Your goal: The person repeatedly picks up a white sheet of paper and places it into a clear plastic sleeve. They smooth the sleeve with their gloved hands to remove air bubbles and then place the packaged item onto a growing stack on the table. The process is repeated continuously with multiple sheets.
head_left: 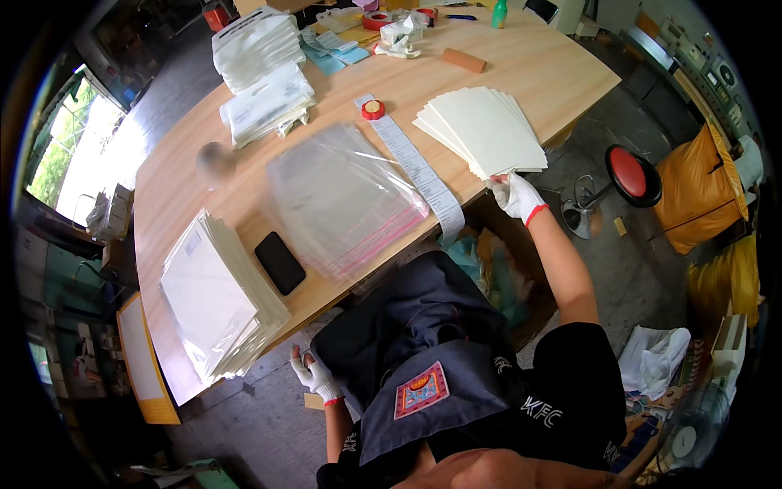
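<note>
A fanned stack of off-white card sheets [481, 122] lies at the right edge of the table. At its near corner my right hand [515, 196], in a white fingerless-tipped glove with a red cuff, pinches the edge of the sheets; how many it grips is hidden. My left hand [315, 376], gloved the same way, hangs below the table edge beside my lap, fingers apart and holding nothing. In front of me lies a pile of clear plastic bags [346, 196] with pink edges. To its left rests a stack of bagged white sheets [213, 297].
A black phone [279, 263] lies between the bags and the bagged stack. A long printed paper strip [415, 167] with a red round item [373, 110] on it runs beside the bags. White packages [265, 81] stand at the far left. A red stool [633, 171] is right of the table.
</note>
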{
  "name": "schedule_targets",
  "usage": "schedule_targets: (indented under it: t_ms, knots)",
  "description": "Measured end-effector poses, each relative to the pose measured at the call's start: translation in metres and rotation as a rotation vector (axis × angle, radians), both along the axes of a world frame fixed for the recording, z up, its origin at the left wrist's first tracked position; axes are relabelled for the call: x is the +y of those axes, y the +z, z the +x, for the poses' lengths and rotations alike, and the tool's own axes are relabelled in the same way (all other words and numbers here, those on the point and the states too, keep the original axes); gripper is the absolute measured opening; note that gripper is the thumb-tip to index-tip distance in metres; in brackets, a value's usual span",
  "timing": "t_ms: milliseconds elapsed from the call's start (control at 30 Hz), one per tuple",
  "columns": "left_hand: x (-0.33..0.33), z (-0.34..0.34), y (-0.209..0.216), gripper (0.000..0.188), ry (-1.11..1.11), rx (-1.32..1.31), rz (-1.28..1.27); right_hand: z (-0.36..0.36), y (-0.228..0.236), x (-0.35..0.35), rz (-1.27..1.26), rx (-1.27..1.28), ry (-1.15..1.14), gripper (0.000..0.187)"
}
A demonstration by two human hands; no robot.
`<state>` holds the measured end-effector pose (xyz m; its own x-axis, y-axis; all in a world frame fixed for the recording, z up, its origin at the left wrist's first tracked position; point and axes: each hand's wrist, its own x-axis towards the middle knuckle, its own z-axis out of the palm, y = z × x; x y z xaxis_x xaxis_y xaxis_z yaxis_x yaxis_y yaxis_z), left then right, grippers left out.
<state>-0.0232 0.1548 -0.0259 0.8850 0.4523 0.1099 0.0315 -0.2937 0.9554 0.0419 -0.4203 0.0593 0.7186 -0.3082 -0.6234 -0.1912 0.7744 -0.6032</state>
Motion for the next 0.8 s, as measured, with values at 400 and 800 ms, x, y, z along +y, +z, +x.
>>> schedule_targets:
  t_ms: [400, 800]
  knots:
    - [-0.101, 0.049, 0.097, 0.028, -0.628, -0.514, 0.712, 0.036, -0.021, -0.095, -0.456, -0.122, -0.384, 0.008]
    - [-0.156, 0.149, 0.115, 0.032, -0.648, -0.023, 1.251, -0.025, 0.062, -0.006, -0.19, -0.242, -0.339, 0.024]
